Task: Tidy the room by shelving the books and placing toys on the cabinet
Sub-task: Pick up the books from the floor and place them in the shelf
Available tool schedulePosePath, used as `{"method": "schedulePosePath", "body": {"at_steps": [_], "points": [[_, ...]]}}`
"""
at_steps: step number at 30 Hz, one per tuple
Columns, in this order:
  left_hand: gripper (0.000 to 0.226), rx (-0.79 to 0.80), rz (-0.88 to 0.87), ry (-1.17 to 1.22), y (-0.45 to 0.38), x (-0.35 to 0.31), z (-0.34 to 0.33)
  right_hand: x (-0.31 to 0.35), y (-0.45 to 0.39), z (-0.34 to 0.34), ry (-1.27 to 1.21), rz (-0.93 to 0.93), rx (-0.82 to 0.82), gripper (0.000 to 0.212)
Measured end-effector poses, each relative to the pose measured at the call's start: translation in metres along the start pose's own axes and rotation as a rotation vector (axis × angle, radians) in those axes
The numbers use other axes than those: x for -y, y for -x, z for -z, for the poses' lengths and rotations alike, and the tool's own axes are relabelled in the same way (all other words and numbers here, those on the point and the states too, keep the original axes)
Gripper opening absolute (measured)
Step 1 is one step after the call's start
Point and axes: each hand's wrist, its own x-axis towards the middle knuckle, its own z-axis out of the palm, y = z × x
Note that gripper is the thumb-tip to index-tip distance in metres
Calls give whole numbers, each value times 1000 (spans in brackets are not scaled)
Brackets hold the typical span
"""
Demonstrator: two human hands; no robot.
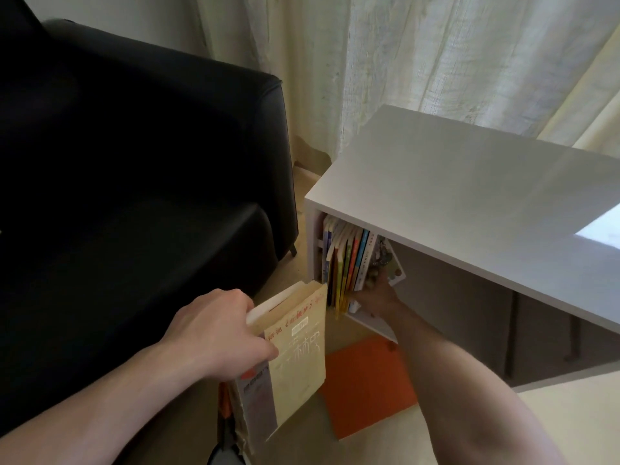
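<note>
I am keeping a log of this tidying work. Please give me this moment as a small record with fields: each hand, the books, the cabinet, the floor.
left hand: left hand grips the top of a cream book, held upright with other books beside the sofa
right hand: right hand reaches into the shelf, on the outermost book; grip unclear
shelved books: row of books leaning at the shelf's left end
cabinet: white cabinet; no toys visible on the part in view
floor: orange book lies flat below the shelf
</note>
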Motion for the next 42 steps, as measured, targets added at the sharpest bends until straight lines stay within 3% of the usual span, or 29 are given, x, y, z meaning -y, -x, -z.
{"method": "schedulePosePath", "body": {"at_steps": [3,8,12,16,23,27,32,34,37,42], "points": [[39,-1,4,8,-1,5,1,10,-3,8,34,-37,61,108],[40,2,21,20,-1,13,1,25,-18,25,30,-120,123,71],[41,5,26,24,-1,14,1,18,-27,23,-85,-118,114,109],[40,-3,21,4,-3,13,1,23,-14,12,-28,-46,70,128],[44,-1,-16,21,-3,8,-2,9,-1,-13,178,181,-131,109],[40,3,-8,53,-3,6,-2,7,7,-19,200,226,-219,96],[40,2,-5,16,-5,6,-2,2,8,-18,198,219,-224,98],[43,-1,-15,-11,-6,6,-3,-1,9,-16,203,219,-229,86],[45,-9,-31,-26,-5,4,-4,-8,17,-12,188,251,-289,49],[39,-9,-3,19,-3,0,1,-29,35,-14,123,271,-338,27]]}}
